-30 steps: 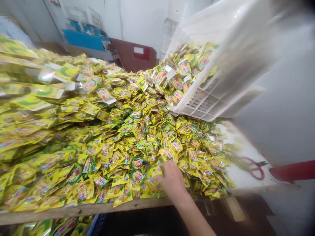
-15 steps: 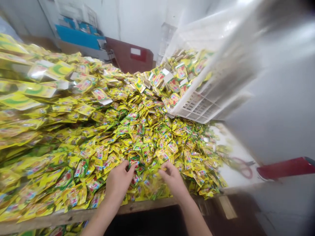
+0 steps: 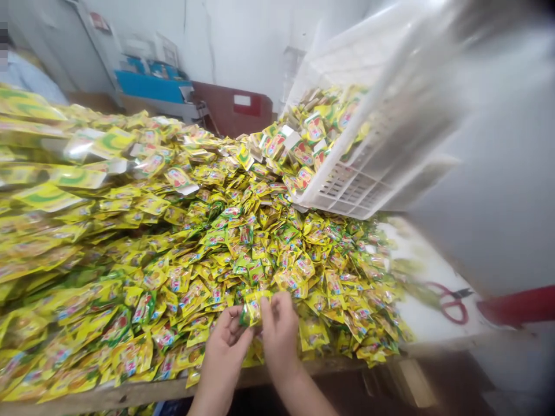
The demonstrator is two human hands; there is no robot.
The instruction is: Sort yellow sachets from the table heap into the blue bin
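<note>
Near the front edge of the table, my left hand and my right hand are close together. A small yellow candy packet with a colourful print is held up between them. My right fingers are closed at its right side, while my left fingers curl around its left end, where a bit of green shows; whether that is a second packet I cannot tell. Under and around both hands spreads a deep heap of similar yellow and green packets.
A white plastic crate lies tilted at the back right, with small printed boxes spilling from it. Red-handled scissors lie on the white tabletop beside a red object. Part of a person's sleeve shows at far left.
My hands were apart over the heap and have come together, the right one moving left. The yellow packet is now raised between them. The view has shifted slightly.
</note>
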